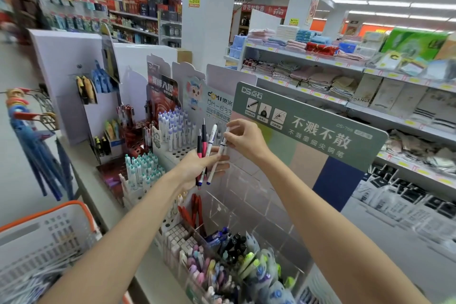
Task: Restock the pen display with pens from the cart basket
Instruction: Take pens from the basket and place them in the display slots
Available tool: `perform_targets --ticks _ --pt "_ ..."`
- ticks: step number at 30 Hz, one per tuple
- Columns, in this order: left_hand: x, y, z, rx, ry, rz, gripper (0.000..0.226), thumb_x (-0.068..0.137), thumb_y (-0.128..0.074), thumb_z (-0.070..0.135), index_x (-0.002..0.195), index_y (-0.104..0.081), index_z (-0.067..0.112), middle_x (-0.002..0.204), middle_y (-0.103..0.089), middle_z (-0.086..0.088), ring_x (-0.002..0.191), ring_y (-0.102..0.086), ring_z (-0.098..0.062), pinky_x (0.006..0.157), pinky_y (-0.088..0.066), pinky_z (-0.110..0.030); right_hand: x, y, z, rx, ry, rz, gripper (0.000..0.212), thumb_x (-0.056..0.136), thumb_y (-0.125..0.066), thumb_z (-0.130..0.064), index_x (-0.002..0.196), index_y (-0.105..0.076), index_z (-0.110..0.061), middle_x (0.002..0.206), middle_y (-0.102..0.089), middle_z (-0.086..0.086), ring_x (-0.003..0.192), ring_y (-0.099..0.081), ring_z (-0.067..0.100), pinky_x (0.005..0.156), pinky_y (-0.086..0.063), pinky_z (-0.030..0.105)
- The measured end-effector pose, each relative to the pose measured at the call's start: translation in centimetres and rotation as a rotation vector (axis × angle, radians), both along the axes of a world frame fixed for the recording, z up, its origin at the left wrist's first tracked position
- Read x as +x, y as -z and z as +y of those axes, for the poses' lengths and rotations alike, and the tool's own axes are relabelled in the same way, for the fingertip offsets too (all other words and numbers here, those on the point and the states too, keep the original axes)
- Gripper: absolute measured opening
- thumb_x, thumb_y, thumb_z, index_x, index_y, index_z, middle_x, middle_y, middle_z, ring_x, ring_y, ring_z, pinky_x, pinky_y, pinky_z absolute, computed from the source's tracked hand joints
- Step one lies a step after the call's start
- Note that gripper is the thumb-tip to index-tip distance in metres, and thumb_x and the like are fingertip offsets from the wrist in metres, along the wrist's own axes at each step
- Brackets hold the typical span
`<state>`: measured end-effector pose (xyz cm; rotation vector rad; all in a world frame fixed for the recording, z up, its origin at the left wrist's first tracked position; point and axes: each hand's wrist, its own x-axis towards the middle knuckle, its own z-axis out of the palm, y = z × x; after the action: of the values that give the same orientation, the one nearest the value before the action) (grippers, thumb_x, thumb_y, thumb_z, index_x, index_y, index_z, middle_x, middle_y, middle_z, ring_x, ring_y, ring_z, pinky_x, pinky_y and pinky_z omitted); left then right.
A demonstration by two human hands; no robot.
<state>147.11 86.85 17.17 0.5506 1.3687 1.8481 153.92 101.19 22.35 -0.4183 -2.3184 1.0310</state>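
**Pens held over the clear display**

A small bunch of pens (206, 153) stands upright in the left hand (195, 170), whose fingers are curled round the lower barrels. The bunch holds two pens with dark and pink-red barrels and two white pens with blue tips pointing down. The right hand (243, 139) pinches the top of the rightmost white pen (223, 144) between thumb and fingertips, while the lower part of that pen lies against the left hand's fingers. Both hands are raised close together, touching the same pen.

The hands are above the pen display (249, 195), a clear acrylic stand split into compartments, with a green header board (320, 136) printed in white characters rising behind it. The upper compartments under the hands look see-through; I cannot tell whether anything lies in them. Lower down, the compartments hold red pens (195, 210), dark pens (234, 242), yellow-green highlighters (256, 261) and pastel pens (204, 269).

The cart basket (49, 237), white with an orange rim, sits at the lower left beside the left forearm, and loose pale pens (37, 276) lie in it.

To the left of the clear stand, other card displays stand on the same pale surface (81, 187), one filled with white, blue-capped pens (172, 123) and one with teal-capped pens (143, 168). Blue umbrellas (34, 145) hang at the far left. On the right, store shelves (315, 61) carry folded towels and packaged goods.
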Motion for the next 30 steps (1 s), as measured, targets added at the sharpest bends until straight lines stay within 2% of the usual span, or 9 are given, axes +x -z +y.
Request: perform_targets --ticks 3,6,7,9,13,17,19,25,30 --pt "-0.9 0.6 -0.4 -0.058 -0.117 0.053 0.022 0.098 -0.059 0.014 0.114 -0.062 0.001 0.105 -0.074 -0.018 0.093 -0.074 -0.030 0.083 -0.061 -0.045 0.5 -1.0 0.1 0.030 0.082 0.208 0.023 0.091 -0.066 -0.004 0.114 -0.066 -0.006 0.090 -0.070 0.002 0.078 -0.067 0.012 0.074 -0.056 0.022" --pt "-1.8 1.0 -1.2 -0.162 -0.272 0.108 0.024 0.099 -0.059 0.025 0.099 -0.061 0.002 0.083 -0.071 -0.009 0.063 -0.069 -0.017 0.056 -0.058 -0.027 1.1 -1.9 0.6 0.126 0.177 0.419 0.022 0.095 -0.060 0.000 0.116 -0.064 -0.006 0.090 -0.067 0.002 0.076 -0.062 0.008 0.072 -0.047 0.009" --pt "-1.9 1.1 -1.5 -0.201 -0.285 0.149 0.028 0.099 -0.058 0.031 0.089 -0.059 0.004 0.069 -0.063 -0.004 0.050 -0.059 -0.011 0.048 -0.050 -0.023 1.0 -1.9 0.7 0.170 0.178 0.412 0.023 0.095 -0.060 0.000 0.117 -0.064 -0.006 0.092 -0.068 0.003 0.078 -0.062 0.011 0.075 -0.048 0.012" --pt "-1.8 1.2 -1.7 -0.254 -0.258 0.215 0.039 0.101 -0.054 0.036 0.070 -0.048 0.013 0.053 -0.042 0.002 0.041 -0.038 -0.010 0.046 -0.036 -0.021 0.6 -1.3 0.9 0.250 0.165 0.356 0.025 0.093 -0.061 0.001 0.117 -0.064 -0.006 0.096 -0.070 0.007 0.085 -0.064 0.019 0.081 -0.053 0.025" --pt "-1.5 1.1 -1.7 -0.235 -0.175 0.170 0.038 0.103 -0.044 0.024 0.067 -0.034 0.022 0.053 -0.025 0.004 0.049 -0.022 -0.013 0.047 -0.022 -0.023 -0.5 0.4 0.9 0.340 0.144 0.286 0.026 0.090 -0.063 0.005 0.113 -0.066 -0.004 0.102 -0.070 0.011 0.090 -0.063 0.020 0.086 -0.053 0.034" --pt "-1.7 1.1 -2.0 -0.156 -0.122 -0.030 0.031 0.099 -0.037 0.015 0.068 -0.038 0.018 0.053 -0.031 0.004 0.041 -0.025 -0.008 0.036 -0.022 -0.018 -1.3 2.3 1.0 0.240 0.113 0.188 0.022 0.092 -0.062 0.003 0.113 -0.066 -0.004 0.101 -0.067 0.010 0.085 -0.060 0.020 0.083 -0.054 0.039" --pt "-1.7 1.1 -2.2 -0.124 -0.105 -0.084 0.027 0.097 -0.036 0.011 0.072 -0.041 0.017 0.055 -0.036 0.004 0.040 -0.028 -0.006 0.035 -0.024 -0.017 -1.7 2.9 1.1 0.211 0.107 0.146 0.024 0.094 -0.060 0.002 0.116 -0.066 -0.003 0.102 -0.068 0.011 0.091 -0.062 0.022 0.086 -0.054 0.040" --pt "-1.8 1.4 -2.4 -0.075 -0.093 -0.093 0.017 0.103 -0.039 0.009 0.087 -0.045 0.012 0.068 -0.044 0.000 0.048 -0.035 -0.007 0.039 -0.031 -0.016 -2.7 3.8 0.7 0.227 0.070 0.069 0.028 0.094 -0.061 0.001 0.121 -0.065 -0.003 0.109 -0.066 0.011 0.098 -0.059 0.020 0.093 -0.051 0.037" --pt "-1.8 1.9 -2.9 -0.065 -0.095 -0.022 0.020 0.104 -0.047 0.015 0.106 -0.056 -0.003 0.077 -0.054 -0.004 0.058 -0.046 -0.010 0.047 -0.045 -0.017 -3.2 4.3 0.6 0.248 0.047 -0.022 0.037 0.095 -0.059 0.000 0.132 -0.060 -0.002 0.119 -0.065 0.014 0.112 -0.059 0.027 0.103 -0.046 0.037"
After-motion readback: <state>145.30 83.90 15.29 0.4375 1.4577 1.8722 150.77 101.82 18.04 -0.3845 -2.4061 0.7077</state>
